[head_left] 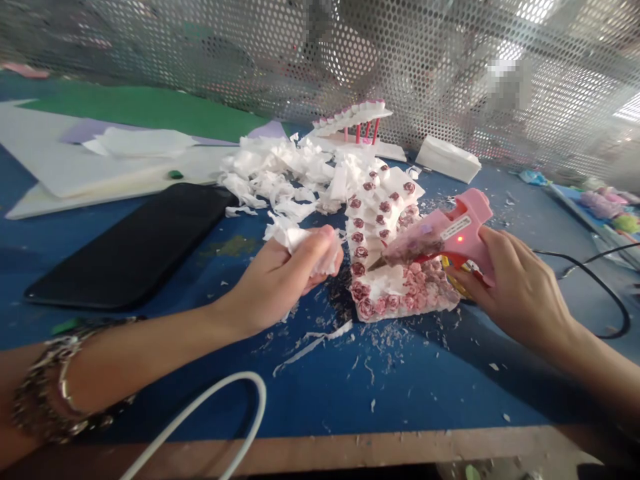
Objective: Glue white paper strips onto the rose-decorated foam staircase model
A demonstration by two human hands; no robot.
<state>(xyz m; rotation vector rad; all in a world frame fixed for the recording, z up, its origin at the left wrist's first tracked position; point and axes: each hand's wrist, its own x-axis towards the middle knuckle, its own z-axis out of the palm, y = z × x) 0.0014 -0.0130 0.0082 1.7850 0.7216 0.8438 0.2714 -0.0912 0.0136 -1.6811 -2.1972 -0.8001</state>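
Observation:
My right hand (520,287) grips a pink hot glue gun (445,233), its small red light lit. The nozzle points down and left, right over a white board covered with paper rosettes (435,283) in dark and pale pink; I cannot tell if it touches. White paper lies on the board near the nozzle. My left hand (280,280) is closed around crumpled white tissue paper (290,235), just left of the board. Behind both, a heap of torn white tissue (280,170) spreads over the table.
A black phone-like slab (135,247) lies at left, beside white boards (65,153) and green sheet (150,110). A small model on red posts (357,123) stands behind. A black cable (600,280) runs right; a white cable (220,387) loops in front. Perforated metal (225,60) borders the back.

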